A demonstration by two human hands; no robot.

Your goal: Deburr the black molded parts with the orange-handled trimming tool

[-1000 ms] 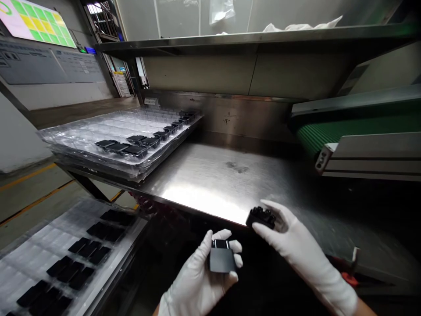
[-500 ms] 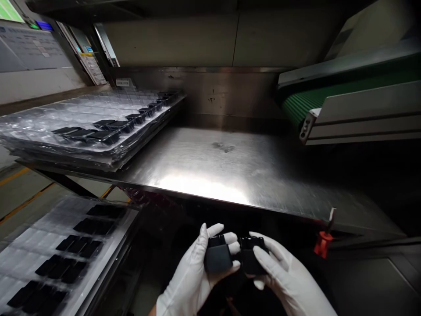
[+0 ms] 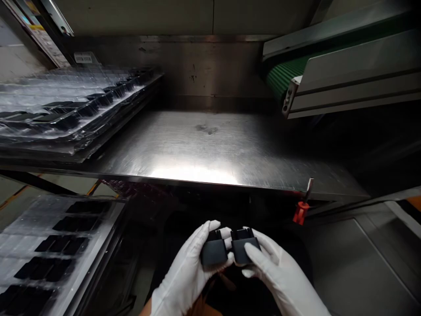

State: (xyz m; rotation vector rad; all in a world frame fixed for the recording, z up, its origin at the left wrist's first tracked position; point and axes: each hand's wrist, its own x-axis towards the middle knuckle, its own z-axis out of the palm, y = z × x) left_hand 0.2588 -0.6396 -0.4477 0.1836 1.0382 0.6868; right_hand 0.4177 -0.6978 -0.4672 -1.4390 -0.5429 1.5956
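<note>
In the head view, both my hands wear white gloves and are held close together at the bottom centre, in front of the table edge. My left hand [image 3: 194,254] is closed round a small black rectangular plastic piece [image 3: 214,252], its broad flat face turned up. A similar black piece [image 3: 242,251] sits in my right hand [image 3: 268,259], with the thumb pressed on its face. Each piece has a narrower, glossy section at its far end. The two pieces are side by side with a small gap. Fingers beneath them are partly hidden.
Stacked clear plastic trays [image 3: 82,136] with black pieces lie on the steel table [image 3: 194,153] at the left. A lower tray [image 3: 29,237] holds more black pieces. A green conveyor belt [image 3: 279,77] juts in from the right. A red-handled tool [image 3: 301,213] is at the table's front edge.
My view has turned right and down, so the table and trays appear shifted left and up. The right-hand piece has tilted, showing more of its flat face. Both hands keep their pieces.
</note>
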